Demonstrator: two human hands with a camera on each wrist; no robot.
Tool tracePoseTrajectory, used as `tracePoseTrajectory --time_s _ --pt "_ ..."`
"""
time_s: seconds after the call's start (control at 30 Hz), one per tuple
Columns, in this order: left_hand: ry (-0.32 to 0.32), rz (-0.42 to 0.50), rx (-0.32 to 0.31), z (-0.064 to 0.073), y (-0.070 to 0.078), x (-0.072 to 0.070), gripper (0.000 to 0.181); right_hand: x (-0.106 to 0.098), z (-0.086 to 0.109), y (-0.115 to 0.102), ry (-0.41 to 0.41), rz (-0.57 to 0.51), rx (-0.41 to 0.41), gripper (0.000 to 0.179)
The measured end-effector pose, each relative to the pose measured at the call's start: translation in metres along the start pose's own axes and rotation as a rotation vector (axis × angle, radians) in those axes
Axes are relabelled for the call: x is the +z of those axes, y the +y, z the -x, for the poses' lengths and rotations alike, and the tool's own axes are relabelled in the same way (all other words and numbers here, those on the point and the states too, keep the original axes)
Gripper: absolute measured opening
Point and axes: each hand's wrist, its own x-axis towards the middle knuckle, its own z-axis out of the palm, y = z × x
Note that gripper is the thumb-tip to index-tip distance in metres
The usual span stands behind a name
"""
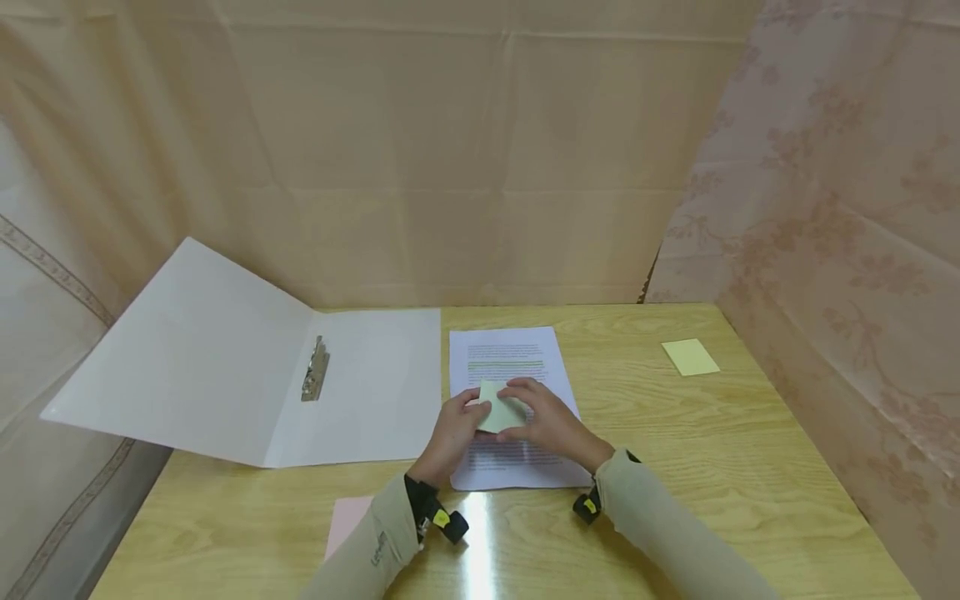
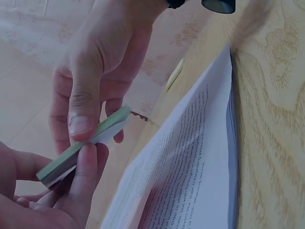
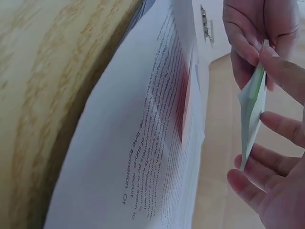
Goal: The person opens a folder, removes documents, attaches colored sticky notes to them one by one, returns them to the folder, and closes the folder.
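Note:
My left hand (image 1: 453,425) pinches a pale green pad of sticky notes (image 1: 501,408) at its left side, above a printed document (image 1: 513,475). At the pad's right side, my right hand (image 1: 551,421) grips it with thumb and fingers. The pad (image 2: 86,145) appears edge-on in the left wrist view, a paler sheet spread slightly from it. Thumbs and fingers of both hands touch the pad (image 3: 255,100) in the right wrist view too. Below them, the stacked pages carry green-highlighted lines near the top and a reddish patch (image 3: 185,114).
An open white folder (image 1: 382,383) with a metal clip (image 1: 316,369) lies left of the document, its cover raised at a slant. A yellow sticky-note pad (image 1: 690,357) lies at the far right. Pink paper (image 1: 343,521) shows beside the left sleeve. Curtains (image 1: 480,167) hang behind the table.

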Motion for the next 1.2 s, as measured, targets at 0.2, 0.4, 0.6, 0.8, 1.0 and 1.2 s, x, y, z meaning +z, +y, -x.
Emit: tracePoseTrajectory --time_s 0.2,0.4,0.6,0.8,1.0,1.2 --pt "-0.002 0.058 -0.03 -0.0036 0.0012 -0.0019 0.046 -0.0009 0.0008 0.0031 0.002 -0.043 0.001 0.043" --pt "-0.047 0.022 -0.021 -0.0004 0.0029 -0.0024 0.051 0.0005 -0.0005 0.0037 0.05 -0.062 0.017 0.032" --pt "-0.101 0.03 -0.019 0.0017 0.0032 -0.0026 0.058 0.002 -0.0017 0.0027 0.157 -0.017 0.054 0.025" --pt "-0.111 0.036 -0.017 0.0033 0.002 -0.0038 0.052 0.0012 -0.002 0.0018 0.172 -0.028 0.069 0.022" --pt "-0.095 -0.044 -0.024 0.0035 -0.0006 -0.0061 0.044 0.0041 -0.0018 0.0039 0.173 -0.029 0.046 0.019" --pt "-0.009 -0.28 0.035 0.0036 -0.0012 -0.0067 0.029 0.005 -0.0022 0.0058 0.189 -0.008 0.02 0.017"
